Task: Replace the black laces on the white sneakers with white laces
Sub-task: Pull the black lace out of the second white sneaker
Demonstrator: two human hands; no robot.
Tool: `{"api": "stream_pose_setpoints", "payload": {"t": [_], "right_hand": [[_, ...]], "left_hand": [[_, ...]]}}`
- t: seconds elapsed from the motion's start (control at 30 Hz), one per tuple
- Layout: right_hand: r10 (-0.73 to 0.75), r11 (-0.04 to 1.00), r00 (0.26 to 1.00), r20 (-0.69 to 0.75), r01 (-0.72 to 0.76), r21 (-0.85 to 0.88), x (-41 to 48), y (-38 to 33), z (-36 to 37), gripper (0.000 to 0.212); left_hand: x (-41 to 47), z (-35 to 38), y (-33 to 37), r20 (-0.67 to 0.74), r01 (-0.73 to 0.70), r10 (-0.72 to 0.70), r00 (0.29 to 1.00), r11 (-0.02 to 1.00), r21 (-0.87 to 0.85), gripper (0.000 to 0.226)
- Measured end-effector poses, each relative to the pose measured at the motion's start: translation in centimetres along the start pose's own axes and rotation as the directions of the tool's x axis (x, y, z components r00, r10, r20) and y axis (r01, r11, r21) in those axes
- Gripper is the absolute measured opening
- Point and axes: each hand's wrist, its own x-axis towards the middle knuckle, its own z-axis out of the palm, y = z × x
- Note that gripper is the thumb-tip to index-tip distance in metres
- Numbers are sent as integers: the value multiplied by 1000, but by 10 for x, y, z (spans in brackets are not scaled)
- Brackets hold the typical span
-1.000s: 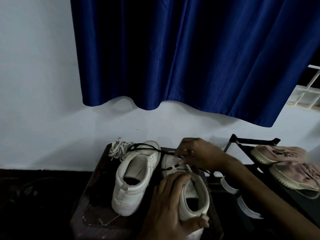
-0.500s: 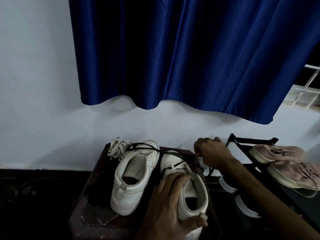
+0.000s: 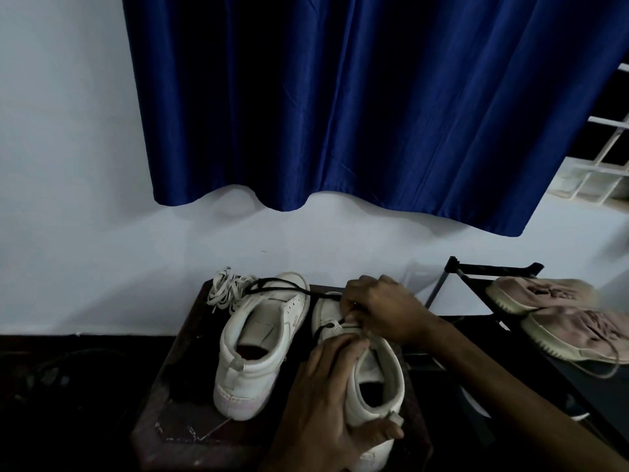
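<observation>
A hard tug by the right hand [image 3: 381, 311] could snag the black lace [image 3: 282, 289] in a hole and pull the near sneaker [image 3: 377, 383] off the dark table [image 3: 177, 424]. Its fingers seem to pinch the lace, though it is dim. The left hand [image 3: 323, 396] wraps its fingers round the heel. The thin lace trails across the other sneaker [image 3: 255, 352] toward the white laces [image 3: 226, 291].

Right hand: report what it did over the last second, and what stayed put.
The right hand drew the black lace out to the right, then came back left to the eyelets of the near sneaker, where it pinches the lace again. The left hand kept its grip on that sneaker's collar. The other sneaker and white laces stayed put.
</observation>
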Motion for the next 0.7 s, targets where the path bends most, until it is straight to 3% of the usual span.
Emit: {"api": "stream_pose_setpoints", "payload": {"t": [0.07, 0.17, 0.23, 0.37, 0.43, 0.63, 0.7], "right_hand": [[116, 987, 993, -3, -116, -115, -6, 15, 0, 11], [270, 951, 963, 0, -267, -153, -15, 28, 3, 14], [246, 966, 969, -9, -246, -82, -13, 24, 2, 13], [56, 945, 998, 42, -66, 319, 2, 7, -5, 25], [-5, 937, 998, 65, -19, 349, 4, 2, -4, 21], [70, 989, 998, 6, -70, 129, 2, -4, 0, 8], [170, 985, 985, -9, -170, 23, -5, 11, 0, 8]], "left_hand": [[0, 0, 0, 7, -1, 1, 1000, 1000, 3, 89], [-1, 0, 2, 11, 8, -7, 1000, 1000, -13, 89], [-1, -1, 3, 11, 19, -18, 1000, 1000, -22, 90], [2, -1, 0, 22, 11, -10, 1000, 1000, -13, 91], [1, 0, -1, 16, -3, 4, 1000, 1000, -13, 91], [1, 0, 1, 2, -9, 9, 1000, 1000, -21, 88], [1, -1, 1, 3, -11, 11, 1000, 1000, -17, 87]]}}
